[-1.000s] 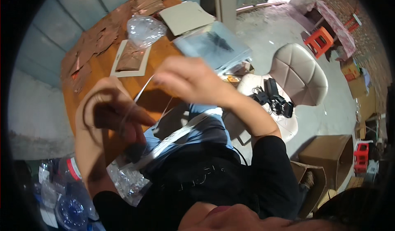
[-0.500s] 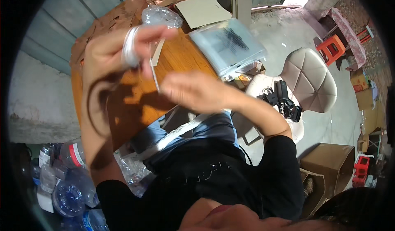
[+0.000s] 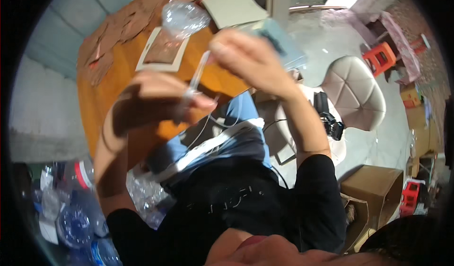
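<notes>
My left hand [image 3: 163,95], smeared by motion, is over the near part of the wooden table, its fingers closed around a small wound bundle of white cord [image 3: 189,93]. From that bundle a taut length runs up and right to my right hand [image 3: 253,65], which pinches it between thumb and fingers. A thin loose strand [image 3: 201,134] curves from near my left hand down toward my lap. Across my thighs lies a long hank of white cord [image 3: 215,143]. How many turns go round my left fingers is too blurred to tell.
On the wooden table [image 3: 118,60] are torn brown sheets [image 3: 127,24], a pale frame-like card [image 3: 178,63], a clear plastic bag [image 3: 184,20], a cream board [image 3: 235,9] and clear-wrapped packs [image 3: 283,43]. Plastic bottles [image 3: 75,226] crowd the lower left. A padded chair [image 3: 357,93] holds black devices [image 3: 324,105].
My left hand has dropped lower and turned, uncovering the pale card. My right hand has risen up and right, drawing the cord between them.
</notes>
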Demonstrator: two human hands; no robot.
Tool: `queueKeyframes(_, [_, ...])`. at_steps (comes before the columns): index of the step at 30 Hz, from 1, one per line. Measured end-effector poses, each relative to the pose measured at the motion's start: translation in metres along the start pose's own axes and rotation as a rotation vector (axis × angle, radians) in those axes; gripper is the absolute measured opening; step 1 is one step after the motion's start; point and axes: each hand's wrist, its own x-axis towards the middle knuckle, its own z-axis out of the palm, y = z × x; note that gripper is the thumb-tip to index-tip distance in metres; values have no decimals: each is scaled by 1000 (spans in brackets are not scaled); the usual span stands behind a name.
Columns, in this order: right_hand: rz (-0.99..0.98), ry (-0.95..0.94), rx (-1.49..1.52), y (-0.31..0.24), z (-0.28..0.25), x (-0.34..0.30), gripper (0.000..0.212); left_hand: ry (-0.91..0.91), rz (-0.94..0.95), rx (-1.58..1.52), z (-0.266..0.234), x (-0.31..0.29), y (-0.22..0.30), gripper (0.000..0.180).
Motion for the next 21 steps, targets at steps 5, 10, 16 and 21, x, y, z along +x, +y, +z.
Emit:
queueKeyframes(5, [-65, -362, 61, 1, 61, -14, 19, 481, -233, 328, -5, -19, -16, 25])
queueKeyframes(10, [-64, -17, -47, 25, 13, -6, 20, -64, 370, 503, 17, -6, -13, 22])
queueKeyframes(16, [-184, -266, 15, -6, 38, -26, 15, 125, 142, 435, 16, -33, -61, 21])
queueKeyframes(21, [-47, -214, -55, 43, 42, -30, 16, 504, -118, 511, 39, -53, -32, 15])
